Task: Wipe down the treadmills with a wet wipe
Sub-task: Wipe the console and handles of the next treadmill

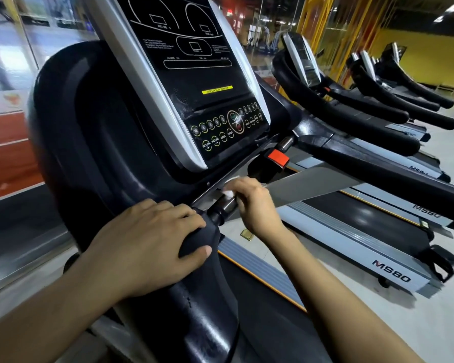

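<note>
A small white wet wipe (228,191) is bunched in the fingers of the right hand (252,203), pressed against the short metal grip bar (222,206) that runs under the console of the nearest treadmill (95,132). Only a crumpled bit of the wipe shows past the fingertips; the rest is hidden inside the curled fingers. The left hand (152,242) is wrapped over the black padded handle (202,239) just left of that bar, fingers draped across the top and the thumb hooked under its end. Above both hands the console panel (194,74) tilts back, black with a silver frame, with a row of round buttons (220,127) along its lower edge and a yellow label strip (217,90) above them. A red safety clip (277,158) sits just beyond the right hand, at the base of the console. To the right, several more treadmills (351,127) stand in a row, their black handrails pointing the same way, and a side rail marked MS80 (391,274) lies on the pale floor (430,323). A yellow wall (430,61) closes the far end of the room.
</note>
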Demonstrator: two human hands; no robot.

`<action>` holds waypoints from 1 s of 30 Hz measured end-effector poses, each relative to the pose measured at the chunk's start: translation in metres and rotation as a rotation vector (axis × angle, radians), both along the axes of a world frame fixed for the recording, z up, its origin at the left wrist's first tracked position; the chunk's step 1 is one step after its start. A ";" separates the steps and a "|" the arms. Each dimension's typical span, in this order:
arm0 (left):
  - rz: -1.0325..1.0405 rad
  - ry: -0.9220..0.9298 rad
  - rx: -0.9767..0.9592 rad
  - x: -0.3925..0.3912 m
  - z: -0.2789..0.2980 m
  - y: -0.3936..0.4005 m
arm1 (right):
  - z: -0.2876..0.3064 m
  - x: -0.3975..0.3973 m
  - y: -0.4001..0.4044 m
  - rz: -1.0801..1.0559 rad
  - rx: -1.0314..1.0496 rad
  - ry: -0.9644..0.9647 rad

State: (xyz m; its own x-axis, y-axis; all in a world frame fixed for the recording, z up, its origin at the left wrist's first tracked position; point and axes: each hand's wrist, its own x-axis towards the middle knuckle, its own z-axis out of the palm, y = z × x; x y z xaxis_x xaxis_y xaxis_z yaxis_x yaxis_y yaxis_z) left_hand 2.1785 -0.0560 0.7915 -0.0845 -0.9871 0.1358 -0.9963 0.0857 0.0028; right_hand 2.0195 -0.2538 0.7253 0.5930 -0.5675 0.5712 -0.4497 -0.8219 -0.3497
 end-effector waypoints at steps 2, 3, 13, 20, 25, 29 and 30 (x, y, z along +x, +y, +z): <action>0.002 0.004 0.000 0.000 0.000 0.000 | -0.006 0.005 0.024 0.125 -0.006 -0.004; 0.003 0.003 0.001 -0.001 0.000 -0.001 | -0.007 0.006 0.035 0.174 -0.023 0.000; 0.013 -0.023 -0.014 0.000 0.002 0.000 | -0.019 -0.010 -0.014 -0.164 0.113 -0.228; 0.025 0.001 -0.044 -0.002 0.001 0.000 | -0.053 -0.021 0.053 0.193 -0.048 -0.252; 0.032 0.004 -0.050 -0.002 0.000 0.000 | -0.058 -0.022 0.003 -0.219 0.129 -0.467; 0.038 -0.014 -0.084 -0.002 0.001 0.001 | -0.053 -0.002 0.000 -0.282 0.560 -0.765; 0.041 -0.016 -0.089 -0.003 0.000 0.001 | -0.053 0.001 0.009 -0.274 0.604 -0.794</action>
